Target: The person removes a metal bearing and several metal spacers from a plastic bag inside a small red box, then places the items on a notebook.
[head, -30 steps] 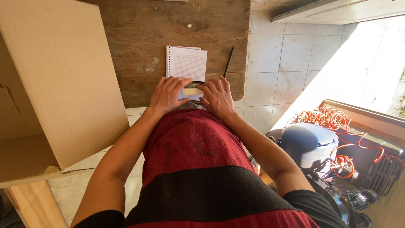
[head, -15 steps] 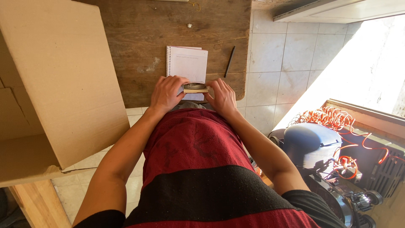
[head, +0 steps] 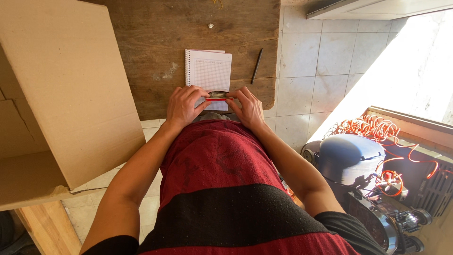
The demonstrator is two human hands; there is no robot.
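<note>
Both hands, left hand and right hand, pinched a small red-edged object between fingertips, steadying it above the notebook on the desk.

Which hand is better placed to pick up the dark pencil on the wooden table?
Right, likely. The right hand lies nearer the dark pencil, which sits on its side of the white gridded spiral notebook; the left hand would have to cross over.

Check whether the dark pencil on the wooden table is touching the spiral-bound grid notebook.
Apart. The head view shows bare wood between the dark pencil and the right edge of the spiral-bound grid notebook.
</note>
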